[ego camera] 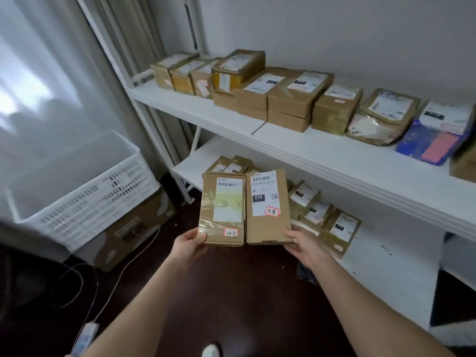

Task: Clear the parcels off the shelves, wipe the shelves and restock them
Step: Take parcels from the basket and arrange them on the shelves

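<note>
Left hand (189, 244) and right hand (305, 244) each pinch one flat parcel's bottom edge; a loose corner grip could drop either

Two bare forearms in view, no sleeves visible up to the frame edge. No watch, bracelet or rings seen on either wrist or on the fingers (289, 234). No gloves on left hand (189, 244) or right hand (306, 247). Nails short and plain, where visible; most fingers hidden. Forearms slim, no marks or tattoos seen. At bottom edge, centre, a white rounded shoe tip (211, 351), partly cut off by the frame; detail too blurry to tell.
</note>
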Motion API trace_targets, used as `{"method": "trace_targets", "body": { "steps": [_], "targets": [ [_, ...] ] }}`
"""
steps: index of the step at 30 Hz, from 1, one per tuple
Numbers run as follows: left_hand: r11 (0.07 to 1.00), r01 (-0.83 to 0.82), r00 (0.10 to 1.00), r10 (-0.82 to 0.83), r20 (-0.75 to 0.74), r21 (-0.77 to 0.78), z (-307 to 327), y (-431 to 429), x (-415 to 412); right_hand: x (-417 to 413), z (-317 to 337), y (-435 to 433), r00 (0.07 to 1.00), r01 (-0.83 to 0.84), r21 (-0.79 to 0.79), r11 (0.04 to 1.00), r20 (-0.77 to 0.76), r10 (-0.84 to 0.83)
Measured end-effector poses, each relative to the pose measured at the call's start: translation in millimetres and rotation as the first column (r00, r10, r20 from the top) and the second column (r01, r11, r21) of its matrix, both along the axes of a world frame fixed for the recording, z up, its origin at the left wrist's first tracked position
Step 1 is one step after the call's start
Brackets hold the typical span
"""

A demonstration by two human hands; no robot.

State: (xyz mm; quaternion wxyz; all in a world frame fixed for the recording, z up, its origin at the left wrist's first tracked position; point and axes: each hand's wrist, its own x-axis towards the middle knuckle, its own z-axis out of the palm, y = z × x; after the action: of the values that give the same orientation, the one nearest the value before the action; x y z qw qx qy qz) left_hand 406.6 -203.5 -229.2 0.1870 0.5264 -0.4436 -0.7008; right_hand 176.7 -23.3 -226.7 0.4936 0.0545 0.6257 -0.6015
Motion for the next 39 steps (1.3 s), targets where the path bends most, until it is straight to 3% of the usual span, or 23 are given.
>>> {"method": "trace_targets", "body": {
  "steps": [9,19,32,39],
  "targets": [
    [0.978,-0.207,0.978,0.206,-0.029,-0.014,14,-108,135,96,21,-161,0.977,-0.212,-0.031,0.977,-0.043,0.211],
    [0.911,-0.411,0.911,0.409,-0.059,-0.026,27,-236,273,227,29,-341,0.943,-0.332,-0.062,0.941,0.001,0.332],
    [0.823,-0.568,0.819,0.564,-0.104,-0.009,18,-410,319,269,26,-567,0.869,-0.494,-0.047,0.868,-0.050,0.492],
    [0.734,-0.679,0.734,0.677,-0.039,-0.033,16,-532,347,282,27,-716,0.840,-0.537,0.010,0.843,-0.084,0.536]
  ]
}}
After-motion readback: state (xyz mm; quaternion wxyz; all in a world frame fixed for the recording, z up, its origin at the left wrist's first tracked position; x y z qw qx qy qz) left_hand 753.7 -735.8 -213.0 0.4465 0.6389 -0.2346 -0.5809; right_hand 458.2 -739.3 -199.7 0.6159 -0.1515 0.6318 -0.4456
